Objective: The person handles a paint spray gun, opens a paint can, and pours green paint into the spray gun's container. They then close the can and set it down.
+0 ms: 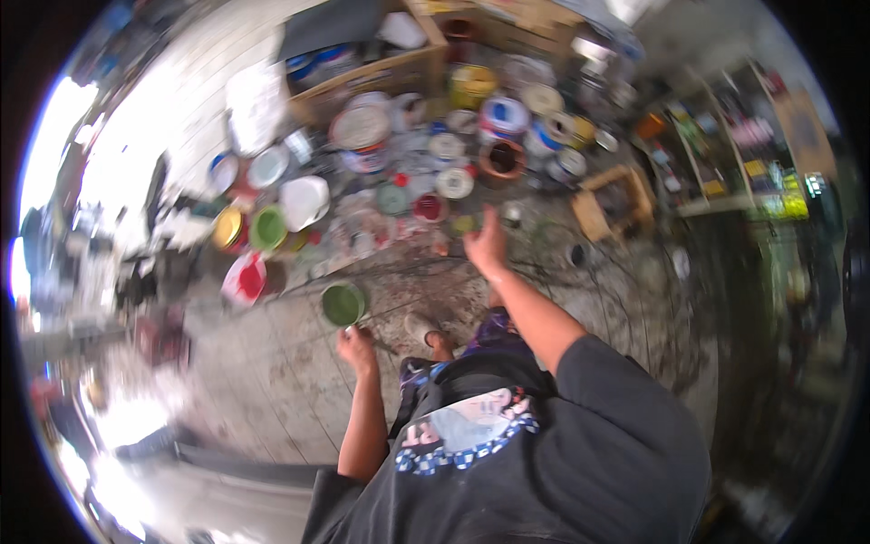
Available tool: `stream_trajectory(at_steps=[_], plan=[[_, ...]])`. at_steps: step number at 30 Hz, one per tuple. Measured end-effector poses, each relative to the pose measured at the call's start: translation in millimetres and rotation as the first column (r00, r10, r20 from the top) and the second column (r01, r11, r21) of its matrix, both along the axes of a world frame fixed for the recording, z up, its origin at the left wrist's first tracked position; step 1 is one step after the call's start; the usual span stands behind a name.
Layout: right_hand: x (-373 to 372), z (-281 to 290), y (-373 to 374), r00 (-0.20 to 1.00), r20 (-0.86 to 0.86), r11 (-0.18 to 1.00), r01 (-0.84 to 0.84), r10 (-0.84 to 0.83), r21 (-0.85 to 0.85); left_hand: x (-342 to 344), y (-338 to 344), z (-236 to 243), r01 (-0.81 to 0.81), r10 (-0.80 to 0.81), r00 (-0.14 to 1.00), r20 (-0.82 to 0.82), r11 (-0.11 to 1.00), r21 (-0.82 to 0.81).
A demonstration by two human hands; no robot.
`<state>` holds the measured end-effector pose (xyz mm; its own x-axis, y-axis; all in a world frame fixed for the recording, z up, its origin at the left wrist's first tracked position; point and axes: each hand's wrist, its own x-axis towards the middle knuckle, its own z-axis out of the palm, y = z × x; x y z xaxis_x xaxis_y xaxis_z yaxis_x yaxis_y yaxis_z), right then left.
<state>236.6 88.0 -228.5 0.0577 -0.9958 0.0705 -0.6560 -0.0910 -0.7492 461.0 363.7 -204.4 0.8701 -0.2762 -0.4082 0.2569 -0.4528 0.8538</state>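
Observation:
My left hand (356, 347) is closed on the pale handle of a round mug (343, 304) that looks dark green inside. Whether that green is paint or the mug's own colour I cannot tell. It is held out over the floor on the left. My right hand (488, 247) reaches forward with its fingers apart and nothing visible in them. Close by its fingertips are a small yellow-green container (464, 224) and a small white-topped one (512, 214). Beyond lie a dark red open tin (430, 208) and a white-lidded can (454, 183).
Paint cans crowd the floor ahead, among them a large lidded bucket (360, 129) and a brown open can (502, 160). At left stand a green-topped can (267, 228) and a red-stained white bucket (245, 279). A wooden crate (594, 213) and shelves (725, 145) are at right.

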Motion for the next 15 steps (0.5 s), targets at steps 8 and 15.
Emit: stream_trajectory(at_steps=[8,15], plan=[[-45,-34,139,0.982,-0.059,0.819,-0.116,0.18,0.562,-3,13,-10,0.076,-0.085,0.99,-0.11,0.994,-0.08],[-155,-31,184,0.9,-0.193,0.645,-0.118,0.391,0.755,-41,-15,-34,0.201,-0.214,0.973,-0.087,0.969,-0.144]])
